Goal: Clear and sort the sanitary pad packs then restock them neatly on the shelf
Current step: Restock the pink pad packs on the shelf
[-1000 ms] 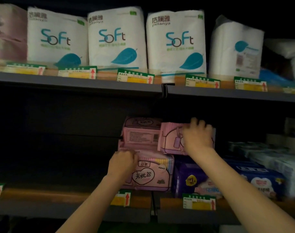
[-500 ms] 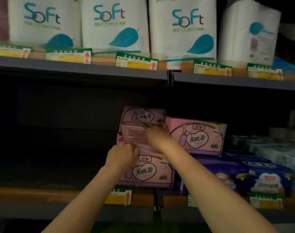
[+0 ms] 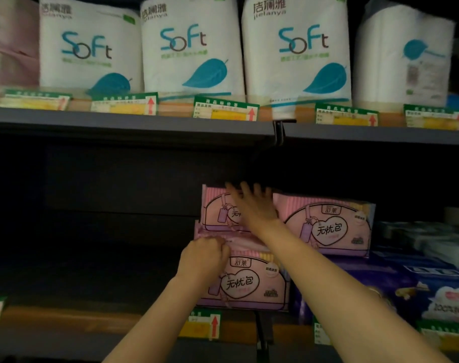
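Three pink sanitary pad packs show on the middle shelf (image 3: 66, 317). The bottom pack (image 3: 252, 282) stands upright facing me. A flat pack (image 3: 238, 238) lies across its top, and my left hand (image 3: 204, 258) grips that pack's left front edge. On top stands an upper pack (image 3: 217, 208), and my right hand (image 3: 252, 205) presses its front with spread straight fingers. Another pink pack (image 3: 327, 226) stands to the right on purple-blue packs (image 3: 367, 284).
White "Soft" tissue roll packs (image 3: 189, 45) line the upper shelf (image 3: 131, 121) with green-yellow price tags along its edge. Blue and white packs (image 3: 419, 239) fill the right of the middle shelf. The left of the middle shelf is dark.
My right hand left the right pink pack, went to the left stack and rose onto the upper pack, which now stands upright facing me. My left hand stayed at the flat pack's edge.
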`<state>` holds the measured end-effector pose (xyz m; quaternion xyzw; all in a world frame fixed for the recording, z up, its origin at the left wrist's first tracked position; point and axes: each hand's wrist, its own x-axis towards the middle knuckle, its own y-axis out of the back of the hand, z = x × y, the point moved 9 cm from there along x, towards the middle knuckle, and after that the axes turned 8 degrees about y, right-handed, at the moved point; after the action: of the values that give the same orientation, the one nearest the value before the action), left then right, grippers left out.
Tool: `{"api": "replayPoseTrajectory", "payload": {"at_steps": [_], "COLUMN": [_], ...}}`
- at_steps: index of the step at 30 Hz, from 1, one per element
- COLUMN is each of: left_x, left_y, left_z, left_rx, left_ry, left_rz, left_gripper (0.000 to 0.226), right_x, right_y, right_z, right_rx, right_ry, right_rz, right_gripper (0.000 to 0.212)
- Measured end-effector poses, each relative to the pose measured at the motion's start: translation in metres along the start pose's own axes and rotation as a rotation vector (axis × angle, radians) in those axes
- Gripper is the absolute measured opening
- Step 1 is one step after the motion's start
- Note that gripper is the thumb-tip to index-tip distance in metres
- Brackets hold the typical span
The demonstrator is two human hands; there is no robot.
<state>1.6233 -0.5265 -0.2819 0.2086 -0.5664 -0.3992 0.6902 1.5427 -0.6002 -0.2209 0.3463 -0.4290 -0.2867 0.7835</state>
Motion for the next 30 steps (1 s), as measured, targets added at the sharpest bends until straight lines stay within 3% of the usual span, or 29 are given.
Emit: {"api": "replayPoseTrajectory", "payload": {"at_steps": [8,13,23,27,30], "left_x": [0.001,-0.003,-0.006,-0.014,-0.012], "left_y": [-0.007,-0.007,-0.005,0.003,0.004], "left_z": [-0.001,0.002,0.001,0.004,0.006], "left_rx": [0.057,0.096,-0.022,-0.049,-0.045], "left_ry": [0.022,0.006,0.061,0.077,0.055], "left_rz": [-0.039,-0.096,-0.153,-0.117,-0.089], "left_gripper": [0.030,0.031,0.033,0.036,0.036], "right_x": [0.013,-0.055,-0.126,-0.120,-0.118], "right_y": [0.011,0.068,0.028,0.034,0.061], "right_z": [-0.013,-0.004,0.063,0.053,0.046], "right_rx": [0.160,0.049,-0.099,-0.139,-0.115], "right_ry": [0.051,0.099,-0.009,-0.004,-0.044], "right_rz": [0.037,0.289,-0.049,0.002,0.256], "right_gripper": [0.081,0.066,0.104,0.101,0.101]}}
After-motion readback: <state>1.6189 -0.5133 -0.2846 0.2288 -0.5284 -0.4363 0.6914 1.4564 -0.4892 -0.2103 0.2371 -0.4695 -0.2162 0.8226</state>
